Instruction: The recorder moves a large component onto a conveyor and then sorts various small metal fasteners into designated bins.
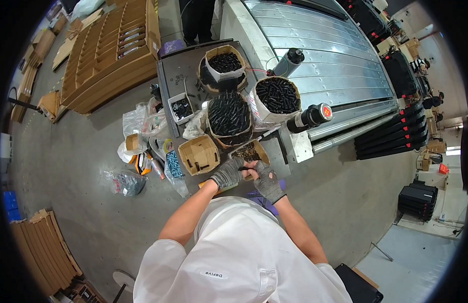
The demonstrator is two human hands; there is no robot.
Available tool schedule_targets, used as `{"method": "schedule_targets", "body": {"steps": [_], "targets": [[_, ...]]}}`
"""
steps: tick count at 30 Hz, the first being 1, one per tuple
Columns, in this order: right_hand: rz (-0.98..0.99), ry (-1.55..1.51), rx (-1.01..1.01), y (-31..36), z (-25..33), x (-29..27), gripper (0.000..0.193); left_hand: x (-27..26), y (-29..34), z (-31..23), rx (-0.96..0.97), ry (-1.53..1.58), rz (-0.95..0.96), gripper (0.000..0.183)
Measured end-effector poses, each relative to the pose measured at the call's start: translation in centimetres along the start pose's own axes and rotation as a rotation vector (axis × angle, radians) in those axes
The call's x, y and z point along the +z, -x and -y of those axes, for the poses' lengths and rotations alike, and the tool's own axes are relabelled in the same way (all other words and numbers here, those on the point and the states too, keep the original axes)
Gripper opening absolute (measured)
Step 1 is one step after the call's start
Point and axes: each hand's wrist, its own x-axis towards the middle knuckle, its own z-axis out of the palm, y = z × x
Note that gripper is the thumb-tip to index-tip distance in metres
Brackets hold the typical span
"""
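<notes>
Two gloved hands meet over small parts at the table's near edge.
From far off, I see the shiny metal slats [315, 65] on the far right, then the dark table [167, 73]. On it stand tubs of black parts, the nearest right one a white-lined tub [254, 108]. Closer in is a cardboard box [186, 152] with a few dark pieces. Just past the fingers is a smaller box [263, 151] of little brown pieces, the things nearest the work. My left hand [228, 173] and right hand [268, 184] bend in, fingertips together; I can't tell how tight they pinch or what they hold. I think this step is fingertip work on one little part. Next calls for steady, gentle fingers, I guess.
</notes>
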Motion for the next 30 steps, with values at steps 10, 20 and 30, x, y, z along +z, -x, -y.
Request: {"method": "schedule_targets", "body": {"steps": [10, 20, 30], "targets": [[-0.009, -0.004, 0.058, -0.7, -0.5, 0.8, 0.011, 0.3, 0.3, -0.4, 0.008, -0.164, -0.088, 0.031], [-0.005, 0.048, -0.021, -0.9, -0.2, 0.5, 0.013, 0.1, 0.7, -1.3, 0.034, -0.253, -0.155, 0.032], [-0.074, -0.328, 0.18, -1.4, 2.4, -0.4, 0.015, -1.8, 1.0, -2.1, 0.208, -0.398, -0.348, 0.024]]}}
